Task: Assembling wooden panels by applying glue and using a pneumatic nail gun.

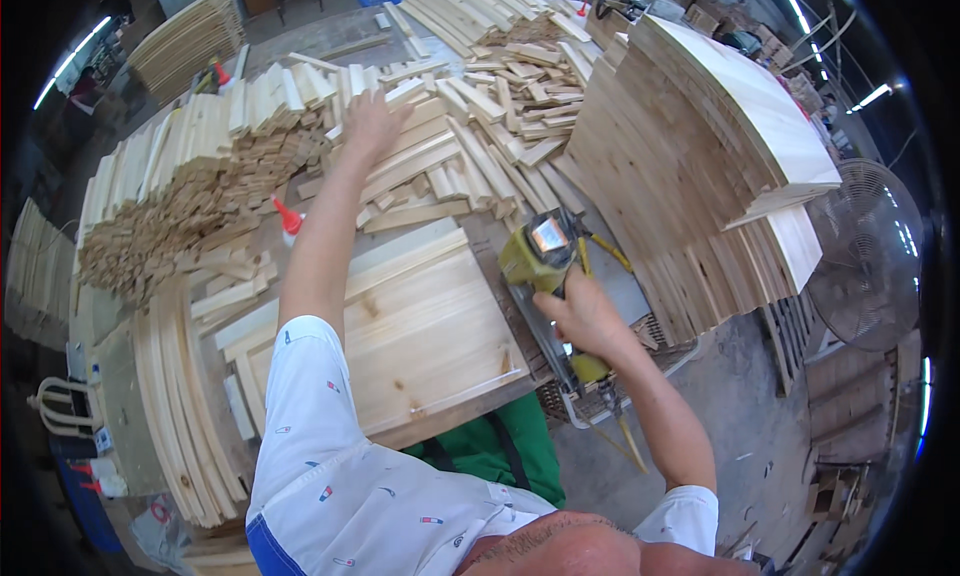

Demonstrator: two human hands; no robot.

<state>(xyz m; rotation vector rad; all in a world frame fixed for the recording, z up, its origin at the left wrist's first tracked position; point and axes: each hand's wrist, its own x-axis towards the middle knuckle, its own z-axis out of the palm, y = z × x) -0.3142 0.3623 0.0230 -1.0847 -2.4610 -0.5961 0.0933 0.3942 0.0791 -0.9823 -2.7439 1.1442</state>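
Observation:
My right hand (588, 316) is wrapped round the handle of a yellow-green and black nail gun (535, 261), with a yellow hose (632, 441) hanging below its grip. The tool is right of a flat wooden panel (430, 326) that lies in front of me. My left arm stretches over the panel, and my left hand (374, 128) reaches into the piled wood strips (425, 141) at the far side. Its fingertips are among the strips, so whether they grip one is hidden. A red-capped glue bottle (289, 219) stands beside my left forearm.
A tall stack of wooden panels (680, 186) rises on the right, with a large fan (865, 256) beyond it. Bundled strips (190, 166) fill the far left. More boards (180, 406) stand near my left side. Green cloth (500, 456) hangs under the table edge.

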